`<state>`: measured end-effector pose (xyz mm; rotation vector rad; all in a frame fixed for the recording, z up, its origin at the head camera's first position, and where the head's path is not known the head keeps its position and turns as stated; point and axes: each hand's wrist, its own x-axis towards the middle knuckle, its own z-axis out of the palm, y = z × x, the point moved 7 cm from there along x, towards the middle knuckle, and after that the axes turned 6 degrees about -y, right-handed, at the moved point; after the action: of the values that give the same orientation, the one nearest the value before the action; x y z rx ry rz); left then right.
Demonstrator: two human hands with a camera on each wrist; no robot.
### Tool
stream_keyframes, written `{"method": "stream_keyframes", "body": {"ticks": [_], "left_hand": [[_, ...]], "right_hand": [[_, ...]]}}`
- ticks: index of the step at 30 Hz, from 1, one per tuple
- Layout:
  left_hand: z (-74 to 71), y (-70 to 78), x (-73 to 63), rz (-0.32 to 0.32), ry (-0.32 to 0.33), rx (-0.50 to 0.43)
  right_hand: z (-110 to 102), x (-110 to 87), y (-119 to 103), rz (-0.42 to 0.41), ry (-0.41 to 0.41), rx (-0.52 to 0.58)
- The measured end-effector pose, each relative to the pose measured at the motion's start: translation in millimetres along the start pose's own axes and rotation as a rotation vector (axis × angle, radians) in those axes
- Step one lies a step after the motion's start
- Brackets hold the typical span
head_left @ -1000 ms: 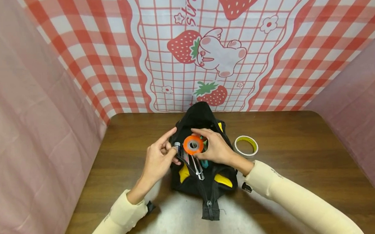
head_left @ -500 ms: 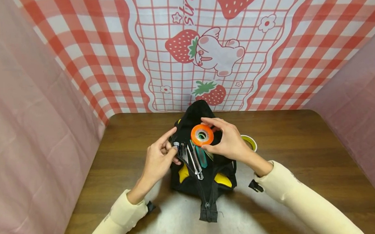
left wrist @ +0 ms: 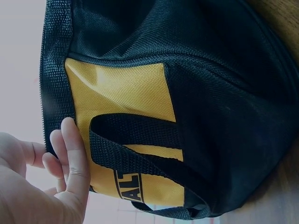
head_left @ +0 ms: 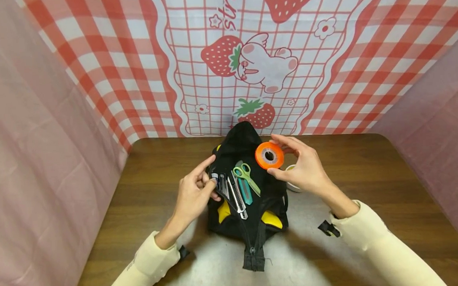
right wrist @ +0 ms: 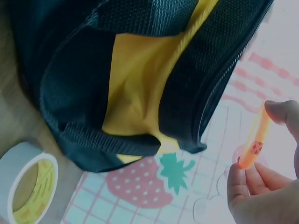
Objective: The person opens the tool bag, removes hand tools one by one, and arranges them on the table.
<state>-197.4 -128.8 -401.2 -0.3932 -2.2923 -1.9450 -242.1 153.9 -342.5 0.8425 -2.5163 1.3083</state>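
My right hand (head_left: 307, 165) pinches an orange tape roll (head_left: 261, 161) between thumb and fingers, above the right side of a black and yellow tool bag (head_left: 251, 237). Edge-on in the right wrist view, the orange roll shows a small red-marked patch. On the bag's left side, my left hand (head_left: 193, 194) grips the zippered edge (left wrist: 56, 93), some fingers outside against the fabric. Inside the unzipped bag lie green-handled scissors (head_left: 247, 178), a teal box cutter (head_left: 246, 192) and a silver-bladed box cutter (head_left: 237, 199), with more tools beside my left fingertips.
A white tape roll with a yellow inside (right wrist: 35, 186) lies on the wooden table (head_left: 367, 188) right of the bag, partly hidden by my right hand in the head view. A strawberry-print cloth (head_left: 264, 66) hangs behind, with pink curtains (head_left: 32, 145) at the sides.
My right hand has lifted the orange tape roll out of the bag, up and to the right, uncovering the scissors and teal box cutter. The left hand stays on the bag's edge.
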Motion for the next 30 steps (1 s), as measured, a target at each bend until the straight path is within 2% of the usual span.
{"method": "stream_keyframes", "body": {"ticks": [8, 11, 15, 22, 30], "left_hand": [[0.8, 0.0, 0.1, 0.000, -0.004, -0.001], [1.3, 1.0, 1.5, 0.004, -0.009, 0.006], [1.3, 1.7, 2.6, 0.002, -0.012, 0.006], [0.4, 0.8, 1.7, -0.009, -0.003, -0.012], [0.1, 0.1, 1.3, -0.005, -0.001, -0.011]], "right_hand": [[-35.7, -18.9, 21.5, 0.030, 0.107, -0.002], [-51.6, -31.1, 41.6, 0.077, 0.156, -0.027], [-67.6, -48.1, 79.3, 0.180, 0.195, -0.105], [-77.0, -73.4, 139.2, 0.319, 0.155, -0.214], [-77.6, -91.7, 166.6, 0.390, 0.109, -0.272]]}}
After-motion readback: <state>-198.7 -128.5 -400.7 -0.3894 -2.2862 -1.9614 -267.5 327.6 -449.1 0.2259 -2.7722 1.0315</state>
